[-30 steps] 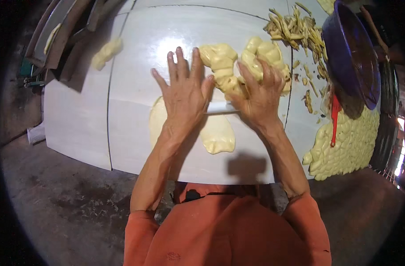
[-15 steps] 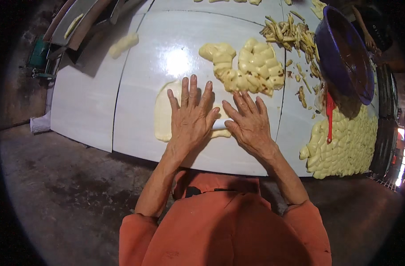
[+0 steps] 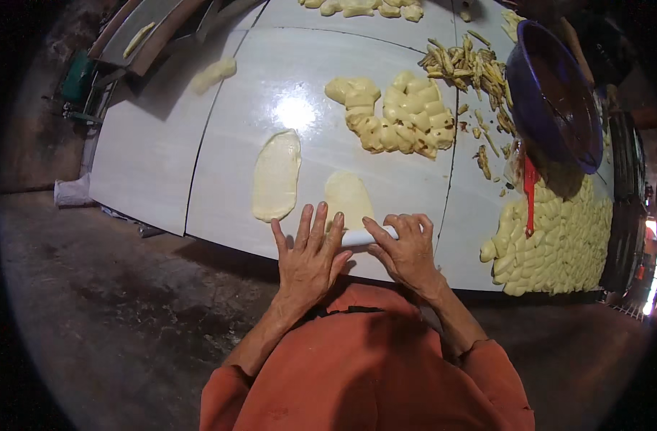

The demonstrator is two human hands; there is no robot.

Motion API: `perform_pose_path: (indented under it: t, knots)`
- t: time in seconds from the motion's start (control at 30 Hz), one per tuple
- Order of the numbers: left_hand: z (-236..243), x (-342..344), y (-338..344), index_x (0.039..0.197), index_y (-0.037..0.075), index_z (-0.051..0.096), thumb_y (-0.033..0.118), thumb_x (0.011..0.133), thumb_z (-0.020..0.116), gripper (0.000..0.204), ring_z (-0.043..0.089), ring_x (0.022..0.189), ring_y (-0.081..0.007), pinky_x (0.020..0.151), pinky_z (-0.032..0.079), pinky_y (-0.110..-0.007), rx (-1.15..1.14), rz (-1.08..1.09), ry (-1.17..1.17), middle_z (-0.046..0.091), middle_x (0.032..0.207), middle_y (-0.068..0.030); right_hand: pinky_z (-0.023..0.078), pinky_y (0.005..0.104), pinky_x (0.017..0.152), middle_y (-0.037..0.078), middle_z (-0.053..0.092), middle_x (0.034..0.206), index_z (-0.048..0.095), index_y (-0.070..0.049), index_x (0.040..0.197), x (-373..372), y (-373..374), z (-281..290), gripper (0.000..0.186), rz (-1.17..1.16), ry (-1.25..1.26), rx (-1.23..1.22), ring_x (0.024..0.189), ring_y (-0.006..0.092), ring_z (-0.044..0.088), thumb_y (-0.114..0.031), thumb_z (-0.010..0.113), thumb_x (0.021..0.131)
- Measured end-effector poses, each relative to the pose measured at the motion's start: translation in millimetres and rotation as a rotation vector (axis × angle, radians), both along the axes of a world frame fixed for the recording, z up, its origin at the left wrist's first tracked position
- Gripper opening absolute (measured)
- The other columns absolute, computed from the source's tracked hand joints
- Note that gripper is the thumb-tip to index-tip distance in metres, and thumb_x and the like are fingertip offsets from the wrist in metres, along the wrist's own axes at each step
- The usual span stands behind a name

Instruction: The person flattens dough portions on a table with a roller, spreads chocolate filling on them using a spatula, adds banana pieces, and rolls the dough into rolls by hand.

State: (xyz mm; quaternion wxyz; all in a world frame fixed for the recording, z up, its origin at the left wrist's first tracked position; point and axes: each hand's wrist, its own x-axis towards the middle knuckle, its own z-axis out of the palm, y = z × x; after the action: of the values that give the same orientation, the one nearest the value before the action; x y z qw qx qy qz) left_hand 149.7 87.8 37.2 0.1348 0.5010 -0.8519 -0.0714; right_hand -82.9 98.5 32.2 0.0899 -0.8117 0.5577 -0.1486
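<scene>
A white rolling pin [image 3: 359, 238] lies across the near end of a thin, flattened piece of dough [image 3: 348, 194], close to the table's front edge. My left hand [image 3: 308, 262] rests flat at the pin's left end, its fingers spread and pointing away from me. On the pin's right end, my right hand [image 3: 406, 253] has its fingers bent around it. Left of this dough lies a second rolled-out oval of dough [image 3: 277, 176], its near tip by my left fingertips.
Beyond my hands sit clustered dough pieces [image 3: 407, 118]. At right are yellowish-brown strips [image 3: 465, 63], a purple basin [image 3: 519, 86], a red-handled tool [image 3: 530, 197] and many dough pieces [image 3: 551, 244]. A metal machine chute [image 3: 138, 43] stands at the far left.
Both hands and the rolling pin have come toward me, uncovering the dough beneath. My right fingers, stretched out before, are now bent over the pin.
</scene>
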Motion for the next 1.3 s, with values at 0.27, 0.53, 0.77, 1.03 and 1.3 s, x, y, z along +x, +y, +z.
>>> perform_pose_path:
  t: [0.27,0.53,0.77,1.03,1.3]
  knots:
    - [-9,-11,-59,0.155,0.007,0.046,0.049,0.101,0.057,0.069,0.027,0.156,-0.0364,0.117,0.003,-0.078,0.143,0.148,-0.032,0.038,0.164,-0.019,0.021,0.0612,0.116,0.023,0.024,0.168,0.05,-0.018,0.154,17,-58,8,0.06,-0.113,0.109,0.208,0.15,0.0401,0.026,-0.049,0.055,0.102]
    - [-12,-21,-140,0.158,0.011,0.043,0.042,0.104,0.053,0.063,0.021,0.155,-0.0453,0.116,0.005,-0.078,0.135,0.185,0.036,0.031,0.165,-0.026,0.004,0.0731,0.121,0.02,0.009,0.172,0.041,-0.026,0.16,8,-119,-7,0.067,-0.256,0.168,0.087,0.158,0.0426,0.003,-0.059,0.049,0.103]
    - [-16,7,-73,0.112,0.018,0.073,0.039,0.085,0.082,0.035,0.055,0.124,-0.0257,0.112,0.026,-0.058,-0.204,-0.02,0.31,0.061,0.127,-0.0049,0.039,0.0509,0.115,0.008,0.052,0.153,0.066,-0.034,0.136,-8,-77,-11,0.059,0.105,-0.067,-0.053,0.135,0.0253,0.055,-0.049,0.081,0.08]
    - [-7,-4,-47,0.106,0.015,0.074,0.03,0.085,0.083,0.028,0.061,0.081,-0.0161,0.075,0.037,-0.038,-0.078,0.072,0.188,0.067,0.094,0.0021,0.045,0.0445,0.105,0.005,0.071,0.126,0.075,-0.019,0.112,-14,-67,-15,0.033,0.233,-0.146,-0.294,0.118,0.0241,0.065,-0.016,0.085,0.081]
    - [-6,-10,-39,0.107,0.01,0.069,0.01,0.081,0.079,0.028,0.067,0.093,-0.0226,0.081,0.044,-0.04,0.013,0.009,0.27,0.072,0.106,-0.0052,0.041,0.0509,0.11,0.002,0.072,0.116,0.069,-0.013,0.111,-3,-40,-6,0.026,0.273,-0.185,-0.234,0.119,0.0204,0.064,-0.014,0.076,0.086]
